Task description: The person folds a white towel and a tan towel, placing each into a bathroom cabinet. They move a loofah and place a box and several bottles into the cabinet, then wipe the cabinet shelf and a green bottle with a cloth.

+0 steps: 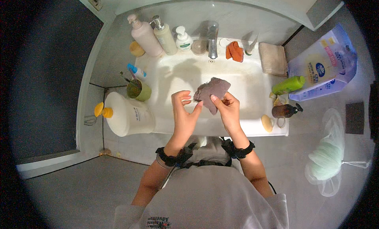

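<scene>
A small purple-grey cloth [212, 93], bunched and uneven at its left edge, hangs over the white sink basin [246, 89]. My right hand [230, 111] pinches it at its right side, thumb on top. Beside its left edge is my left hand [184, 115], fingers curved and apart from the thumb. The left thumb tip comes close to the cloth; whether it touches cannot be made out. Behind the cloth stands the metal faucet [212, 37], with an orange-brown folded cloth [235, 52] on the rim to its right.
Pump bottles, including a pale pink one [145, 35], line the back left rim. A large white jug [128, 114] and a green cup [139, 90] stand left. On the right are a folded beige towel [272, 58], a green tube [289, 85], an amber bottle [284, 110] and soap [267, 123].
</scene>
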`<action>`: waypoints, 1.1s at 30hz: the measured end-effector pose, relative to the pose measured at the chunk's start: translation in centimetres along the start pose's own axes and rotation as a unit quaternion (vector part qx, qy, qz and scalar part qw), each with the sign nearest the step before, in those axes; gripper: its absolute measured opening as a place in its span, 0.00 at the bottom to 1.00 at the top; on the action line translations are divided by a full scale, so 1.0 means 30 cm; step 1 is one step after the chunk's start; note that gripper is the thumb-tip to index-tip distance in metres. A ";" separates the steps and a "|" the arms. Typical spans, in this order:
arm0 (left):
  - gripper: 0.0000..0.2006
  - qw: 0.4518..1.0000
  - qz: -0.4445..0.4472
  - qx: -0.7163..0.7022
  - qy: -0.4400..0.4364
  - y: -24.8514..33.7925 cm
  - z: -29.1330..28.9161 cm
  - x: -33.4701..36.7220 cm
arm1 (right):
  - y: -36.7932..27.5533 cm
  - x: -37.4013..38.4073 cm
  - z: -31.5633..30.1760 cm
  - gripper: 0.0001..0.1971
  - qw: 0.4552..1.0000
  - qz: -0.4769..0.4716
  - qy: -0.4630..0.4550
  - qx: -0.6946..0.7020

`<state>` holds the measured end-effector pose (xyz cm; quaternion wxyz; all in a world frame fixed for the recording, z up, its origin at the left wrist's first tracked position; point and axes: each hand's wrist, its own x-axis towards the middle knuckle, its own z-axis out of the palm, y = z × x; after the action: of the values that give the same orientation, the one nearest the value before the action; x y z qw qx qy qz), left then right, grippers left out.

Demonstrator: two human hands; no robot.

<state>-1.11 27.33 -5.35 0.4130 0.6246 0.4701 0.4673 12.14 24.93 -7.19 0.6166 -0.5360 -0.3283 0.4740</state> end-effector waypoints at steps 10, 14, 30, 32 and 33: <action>0.30 0.951 0.202 0.173 -0.155 0.067 -0.017 -0.017 | -0.049 0.009 0.014 0.09 0.999 0.017 -0.025 0.021; 0.16 0.983 0.121 0.084 -0.106 0.043 -0.043 0.039 | -0.099 0.013 0.056 0.08 0.993 0.043 -0.084 0.074; 0.12 0.986 -0.057 -0.151 0.035 0.072 -0.127 0.206 | -0.192 0.257 0.187 0.09 0.991 -0.101 -0.092 -0.009; 0.13 0.985 -0.039 -0.149 0.083 0.068 -0.142 0.276 | -0.280 0.326 0.257 0.09 0.971 -0.191 -0.108 -0.090; 0.13 0.983 -0.030 -0.151 0.101 0.066 -0.138 0.323 | -0.325 0.370 0.286 0.09 0.964 -0.216 -0.118 -0.101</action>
<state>-3.56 36.64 -0.65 0.4672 0.4903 0.4518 0.5807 10.31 38.56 2.94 0.6040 -0.4521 -0.5525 0.3543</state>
